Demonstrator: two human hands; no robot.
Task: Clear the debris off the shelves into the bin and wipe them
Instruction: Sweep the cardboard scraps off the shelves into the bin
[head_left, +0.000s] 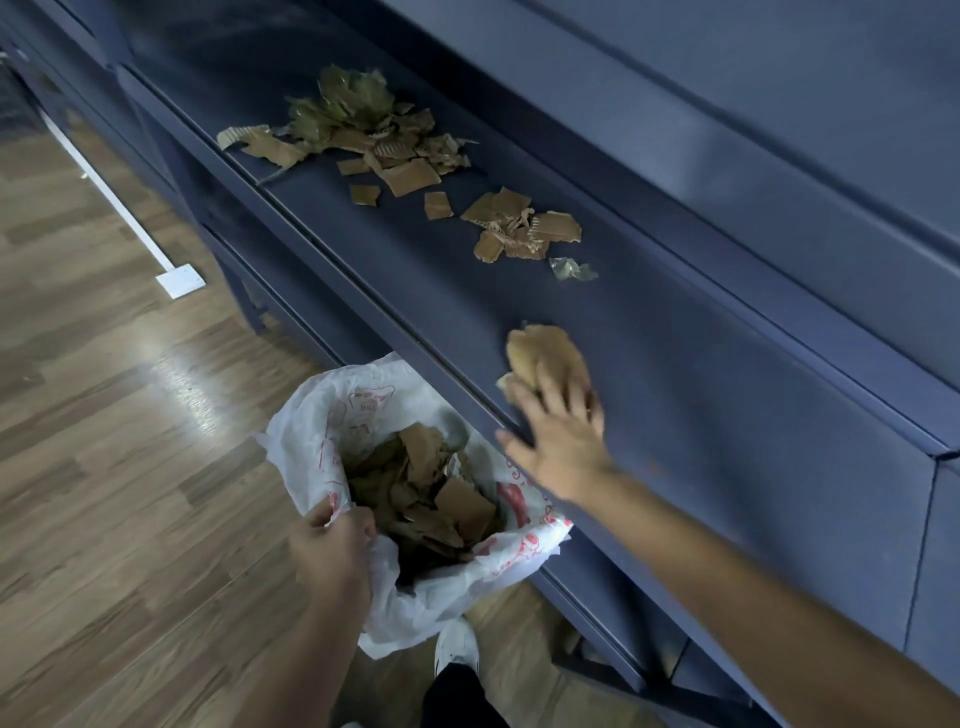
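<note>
Head view: sweeping cardboard off the shelf into the bin.
The right grip (558, 421), fingers straight and flat, holds nothing but presses a cardboard scrap (540, 353) near the front lip of the shelf (675, 389), apparently to slide it off. The left grip (332, 525) pinches the rim of the bin bag (301, 415) just below, mouth spread to catch. Debris piles (374, 135) lie farther along the shelf.

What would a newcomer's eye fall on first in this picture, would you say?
Probably the brown cardboard scraps strewn along the dark blue shelf. Then the right hand resting flat on a cardboard piece near the shelf's front edge, and the left hand gripping the rim of the white bag, already holding scraps, just below it.
</note>
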